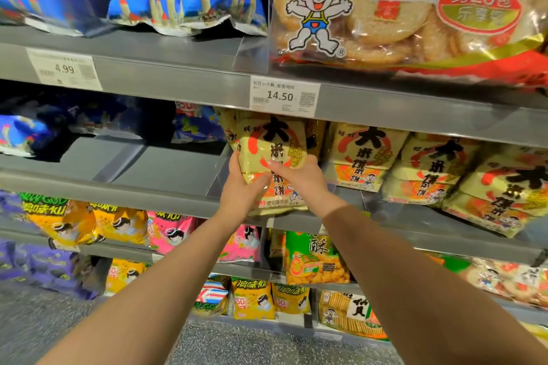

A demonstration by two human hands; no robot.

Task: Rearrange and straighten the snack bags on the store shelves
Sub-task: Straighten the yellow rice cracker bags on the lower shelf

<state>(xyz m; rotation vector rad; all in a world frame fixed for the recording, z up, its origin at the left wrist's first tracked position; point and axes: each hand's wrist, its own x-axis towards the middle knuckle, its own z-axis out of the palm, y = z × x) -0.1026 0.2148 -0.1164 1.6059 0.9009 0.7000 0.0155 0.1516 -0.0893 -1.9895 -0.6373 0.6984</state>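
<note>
Head view. Stock entry, largest item first.

Grey metal shelving (pixel 178 89): several tiers, with both ends cut off by the frame.

Large clear rice-cracker bag (pixel 400 15): top tier, right. Round pale crackers show through the film, with a cartoon boy and red trim. Its top and right side are out of frame.

Blue snack bags (pixel 189 0): top tier, left. Tops cut off, print blurred.

Row of yellow rice-cracker bags (pixel 439 175): second tier, right of the hands. They overlap and tilt at differing angles.

Yellow and pink snack bags (pixel 124 225): third tier, left. Partly hidden behind the left forearm.

Yellow rice-cracker bag (pixel 275 142): second tier, at the front edge, directly below the 14.50 price label (pixel 284 96) and just left of the row. It stands upright, face forward. The film is pale yellow, with bold black characters down the centre, a red-orange ring and a small cartoon figure low on the right. The middle of its face is covered by the hands.

Left hand (pixel 240 187): grasps the bag's left edge, thumb on the front, fingers hidden behind.

Right hand (pixel 302 178): grasps the right edge, thumb across the front, fingers curled round the side.

4.99 price label (pixel 65 69): top tier edge, small print unreadable.
</note>
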